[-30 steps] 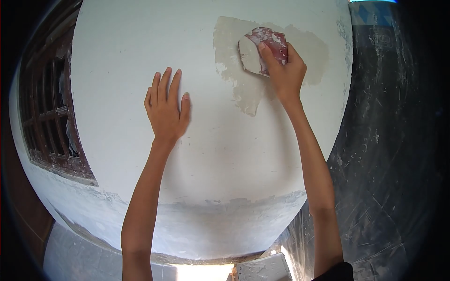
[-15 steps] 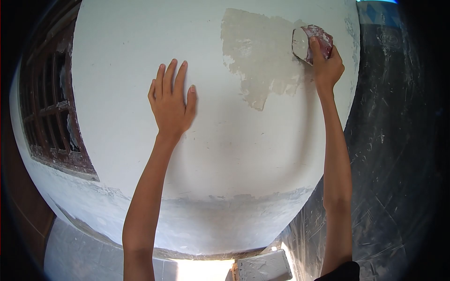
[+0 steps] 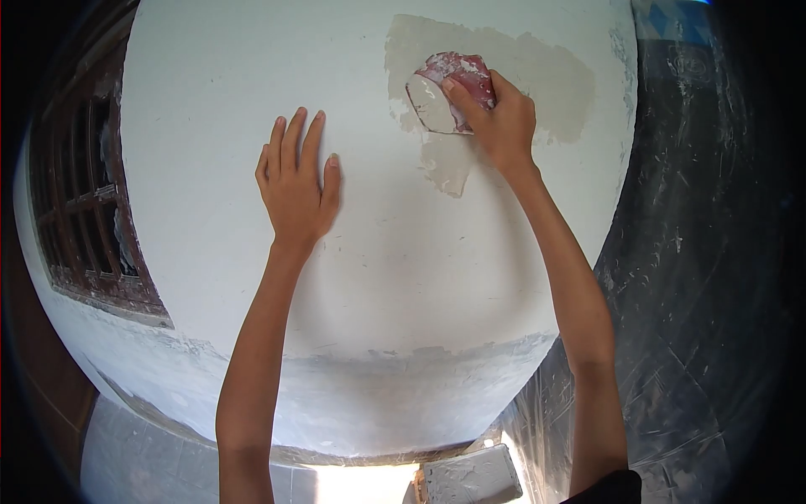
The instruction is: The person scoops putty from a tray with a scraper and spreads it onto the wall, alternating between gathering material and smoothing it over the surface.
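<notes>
Sanding pad [image 3: 449, 92]: gripped in right hand [image 3: 504, 126], pressed on wall's grey patch [image 3: 554, 84]; left hand [image 3: 294, 189] open, flat, lower left.

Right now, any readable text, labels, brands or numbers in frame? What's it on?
None readable.
Scraper in the right hand: putty-smeared, no brand or mark visible.
Wall under the flat left hand: bare, no writing.
Blue-and-white tape at the top right: patterned, no legible letters.
</notes>
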Tool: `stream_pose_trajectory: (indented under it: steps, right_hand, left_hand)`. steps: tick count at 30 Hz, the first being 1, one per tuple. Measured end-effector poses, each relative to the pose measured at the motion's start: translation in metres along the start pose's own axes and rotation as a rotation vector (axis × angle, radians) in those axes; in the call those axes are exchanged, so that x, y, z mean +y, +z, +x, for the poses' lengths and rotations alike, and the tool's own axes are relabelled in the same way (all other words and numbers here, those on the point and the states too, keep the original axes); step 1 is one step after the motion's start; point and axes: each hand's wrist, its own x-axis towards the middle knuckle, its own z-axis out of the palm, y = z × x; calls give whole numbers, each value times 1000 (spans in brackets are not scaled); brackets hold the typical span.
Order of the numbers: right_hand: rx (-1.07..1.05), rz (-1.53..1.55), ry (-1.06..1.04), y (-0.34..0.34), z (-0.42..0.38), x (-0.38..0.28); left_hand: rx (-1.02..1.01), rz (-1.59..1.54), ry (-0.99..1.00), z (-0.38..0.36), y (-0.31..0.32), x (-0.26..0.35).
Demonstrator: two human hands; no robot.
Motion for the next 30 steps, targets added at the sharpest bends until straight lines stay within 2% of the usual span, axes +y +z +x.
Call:
stream_pose_trajectory:
  steps: [2, 5, 7, 10, 11, 12, 14, 16, 17, 19, 24, 28, 30]
  right_hand:
    - [53, -27, -20, -9, 4, 8]
    - [168, -110, 56, -26, 10, 22]
    - [341, -74, 65, -36, 15, 28]
    - [419, -77, 105, -41, 12, 17]
    - [472, 31, 108, -36, 6, 6]
    - [475, 30, 103, -30, 0, -5]
    - [297, 261, 50, -13, -13, -26]
    - [92, 237, 58, 8, -21, -33]
    - [96, 237, 52, 14, -20, -30]
    - [54, 7, -26, 23, -16, -26]
    - [89, -48, -11, -3, 8, 6]
    - [346, -84, 63, -37, 26, 33]
    - [375, -131, 68, -47, 26, 33]
  left_hand:
    - [32, -21, 9, 1, 0, -1]
    - [39, -27, 12, 1, 1, -1]
    - [42, -19, 9, 1, 1, -1]
    - [38, -10, 4, 0, 0, 1]
    - [38, 0, 5, 1, 1, 2]
    - [44, -1, 5, 2, 2, 2]
    - [23, 1, 13, 0, 3, 0]
    - [15, 10, 14, -1, 0, -1]
    - [11, 15, 9, 0, 0, 0]
    - [22, 6, 8, 1, 0, 1]
    - [29, -5, 3, 0, 1, 0]
    - [42, -4, 14, 1, 1, -1]
    - [49, -8, 9, 1, 1, 1]
